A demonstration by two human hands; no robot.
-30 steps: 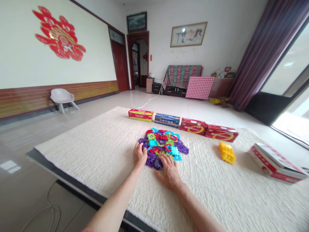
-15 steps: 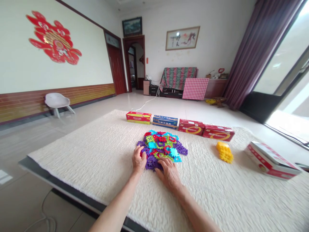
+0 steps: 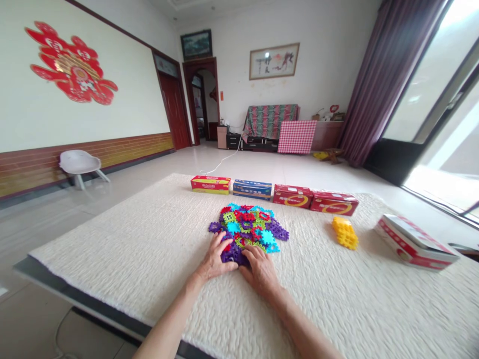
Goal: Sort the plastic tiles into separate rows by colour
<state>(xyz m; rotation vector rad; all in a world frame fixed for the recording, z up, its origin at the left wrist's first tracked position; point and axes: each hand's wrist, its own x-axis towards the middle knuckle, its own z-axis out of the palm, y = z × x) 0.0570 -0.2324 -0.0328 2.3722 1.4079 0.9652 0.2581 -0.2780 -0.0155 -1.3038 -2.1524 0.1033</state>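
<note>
A heap of interlocking plastic building pieces [image 3: 246, 227], notched along their edges, lies on the cream quilted cover [image 3: 123, 254]. They are purple, red, green and light blue. My left hand [image 3: 216, 258] rests at the heap's near left side, fingers spread over red and purple pieces, thumb stretched to the right. At the near right edge is my right hand [image 3: 262, 271], its fingers apart and slightly bent over the purple pieces, thumb low beside them. Both hands touch the heap, and no piece is seen lifted. Some purple pieces are partly hidden under my fingers.
Behind the heap stand a red-and-yellow box [image 3: 210, 185], a blue box [image 3: 252, 189] and two red boxes [image 3: 292, 196]. To the right lie yellow plastic pieces [image 3: 345, 233] and a red-and-white box [image 3: 415, 244]. The cover's edge runs along the front left.
My left hand has drawn back towards me and opened, its thumb now reaching right below the heap. My right hand has shifted slightly left. The view has turned a little.
</note>
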